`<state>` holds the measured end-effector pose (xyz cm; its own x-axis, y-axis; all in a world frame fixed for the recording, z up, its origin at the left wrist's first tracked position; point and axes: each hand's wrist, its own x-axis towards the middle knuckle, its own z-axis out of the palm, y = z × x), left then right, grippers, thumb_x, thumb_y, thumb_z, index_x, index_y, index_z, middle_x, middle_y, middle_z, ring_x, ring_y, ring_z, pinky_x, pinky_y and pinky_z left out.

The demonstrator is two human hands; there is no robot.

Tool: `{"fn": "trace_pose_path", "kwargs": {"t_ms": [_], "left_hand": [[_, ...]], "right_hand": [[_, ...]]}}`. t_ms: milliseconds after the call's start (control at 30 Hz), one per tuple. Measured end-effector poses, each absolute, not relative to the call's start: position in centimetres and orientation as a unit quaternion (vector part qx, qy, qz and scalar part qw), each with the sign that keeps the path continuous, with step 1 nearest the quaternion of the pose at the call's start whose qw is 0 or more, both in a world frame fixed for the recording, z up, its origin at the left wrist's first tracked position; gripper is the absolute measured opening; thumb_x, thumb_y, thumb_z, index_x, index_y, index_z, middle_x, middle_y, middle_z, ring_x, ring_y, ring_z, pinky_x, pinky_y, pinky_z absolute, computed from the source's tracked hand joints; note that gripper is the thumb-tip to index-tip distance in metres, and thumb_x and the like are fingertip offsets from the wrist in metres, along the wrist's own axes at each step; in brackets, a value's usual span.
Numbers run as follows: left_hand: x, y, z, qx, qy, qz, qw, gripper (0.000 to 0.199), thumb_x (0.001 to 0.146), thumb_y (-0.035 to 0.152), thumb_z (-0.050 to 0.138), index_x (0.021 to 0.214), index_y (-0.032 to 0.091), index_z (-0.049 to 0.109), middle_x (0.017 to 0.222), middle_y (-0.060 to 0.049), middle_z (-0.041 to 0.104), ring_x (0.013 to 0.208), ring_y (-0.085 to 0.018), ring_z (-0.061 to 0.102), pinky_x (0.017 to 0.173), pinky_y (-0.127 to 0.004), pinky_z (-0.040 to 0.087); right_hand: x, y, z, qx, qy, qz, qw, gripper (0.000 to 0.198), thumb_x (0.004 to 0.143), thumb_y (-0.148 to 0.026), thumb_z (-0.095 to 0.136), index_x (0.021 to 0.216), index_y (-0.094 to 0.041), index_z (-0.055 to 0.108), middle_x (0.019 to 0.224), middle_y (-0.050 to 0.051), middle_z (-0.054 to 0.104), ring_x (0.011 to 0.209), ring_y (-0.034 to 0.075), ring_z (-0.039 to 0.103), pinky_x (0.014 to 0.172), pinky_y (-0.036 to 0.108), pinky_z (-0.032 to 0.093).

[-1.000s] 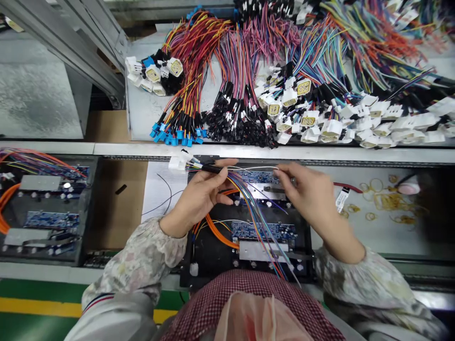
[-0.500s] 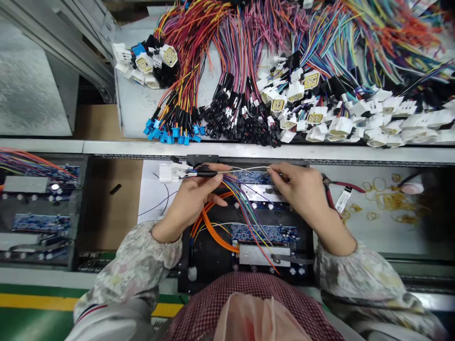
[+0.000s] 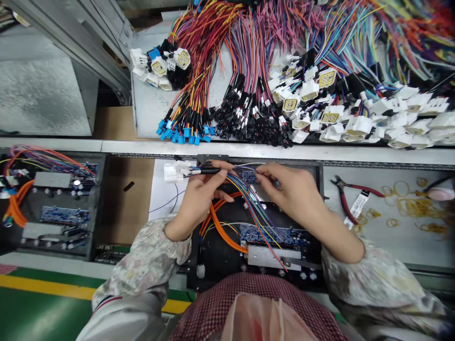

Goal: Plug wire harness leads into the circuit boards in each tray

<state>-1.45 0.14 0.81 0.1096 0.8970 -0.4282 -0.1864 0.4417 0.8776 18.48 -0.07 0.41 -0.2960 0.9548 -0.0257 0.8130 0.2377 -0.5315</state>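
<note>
Our left hand (image 3: 199,196): clamped around the black sleeve (image 3: 211,171) of a multicolour wire harness (image 3: 250,196), white connector (image 3: 174,172) poking out past it
Our right hand (image 3: 295,189): fingertips pinched on thin wires off the same harness
Harness spot: held up over the black tray (image 3: 216,265), loose ends hanging above the lower blue circuit board (image 3: 270,233)
Red-handled cutters (image 3: 343,203): right of the tray, white tag (image 3: 356,208) against one handle
Tag print: too tiny for us to read, sorry
</note>
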Motion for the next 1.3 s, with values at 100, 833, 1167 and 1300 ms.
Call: {"fn": "trace_pose_path", "kwargs": {"t_ms": [100,833,1167,1300], "left_hand": [[-1.6,0.2,0.8,0.334,0.521,0.404,0.674,0.02,0.082,0.033,0.069,0.097,0.019,0.068,0.095,-0.005,0.067,0.084,-0.018,0.066,0.044,-0.017,0.055],[-1.3,0.2,0.5,0.346,0.49,0.4,0.693,0.026,0.087,0.034,0.066,0.108,0.019,0.066,0.096,-0.006,0.072,0.087,-0.02,0.073,0.048,-0.017,0.059],[-0.9,0.3,0.8,0.305,0.483,0.377,0.729,0.031,0.086,0.033,0.07,0.114,0.021,0.07,0.1,-0.006,0.075,0.087,-0.019,0.074,0.053,-0.016,0.061],[-0.8,0.3,1.0,0.317,0.48,0.374,0.727,0.031,0.085,0.033,0.072,0.113,0.019,0.069,0.103,-0.006,0.075,0.095,-0.02,0.073,0.056,-0.016,0.062]], "right_hand": [[17.8,0.8,-0.9,-0.574,-0.778,0.221,0.125,0.031,0.095,-0.031,0.044,0.101,-0.022,0.073,0.077,0.004,0.074,0.062,0.018,0.063,0.058,0.03,0.036],[20.2,-2.3,2.7,-0.572,-0.777,0.249,0.08,0.034,0.094,-0.039,0.047,0.074,-0.024,0.068,0.057,-0.001,0.063,0.046,0.012,0.052,0.05,0.029,0.028],[24.2,-1.9,0.3,-0.682,-0.698,0.183,0.123,0.029,0.094,-0.036,0.047,0.098,-0.021,0.071,0.082,0.005,0.075,0.065,0.019,0.066,0.061,0.03,0.041],[24.0,-1.7,-1.0,-0.69,-0.693,0.175,0.114,0.03,0.093,-0.036,0.047,0.096,-0.02,0.072,0.078,0.006,0.074,0.065,0.02,0.067,0.061,0.031,0.042]]}}
